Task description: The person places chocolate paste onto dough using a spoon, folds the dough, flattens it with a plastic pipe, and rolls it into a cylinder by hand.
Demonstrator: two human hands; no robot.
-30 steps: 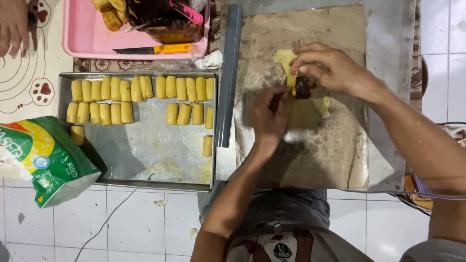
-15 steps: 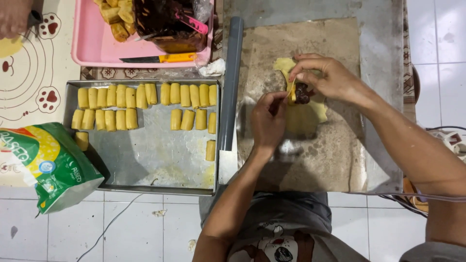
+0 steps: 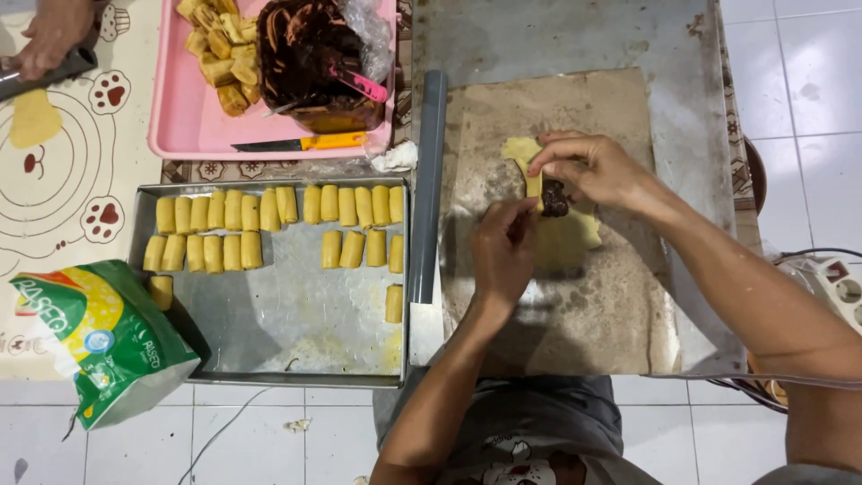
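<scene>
A flat yellow dough piece (image 3: 564, 235) is laid on a brown sheet (image 3: 575, 305) inside a large metal tray (image 3: 691, 180), with its long axis running roughly top-left to bottom-right, the narrow end pointed away from the person. A dark filling lump (image 3: 554, 199) is set on the dough near that far end. The lump and dough edge are pinched by the right hand (image 3: 597, 171), fingers closed down on them. The dough just beside the lump is pressed by the left hand (image 3: 503, 251), fingers curled; whether anything is gripped cannot be told. A grey bar (image 3: 427, 207) is lying upright between the two trays. On the left a baking tray (image 3: 269, 332) is filled with yellow rolls (image 3: 278, 205): about twelve in the top row, nine in the second, two singles below. Above it, a pink tray (image 3: 180, 126) is loaded with a heap of rolls, a bag of dark filling (image 3: 310, 49) with a pink spoon (image 3: 359, 85), and a yellow-handled knife (image 3: 301, 143). A green packet (image 3: 99, 337) is resting at the baking tray's lower-left corner. At top left, another person's hand (image 3: 49, 36) is seen on a patterned mat (image 3: 72, 171), holding a roller (image 3: 45, 74) by a dough disc (image 3: 34, 119).
</scene>
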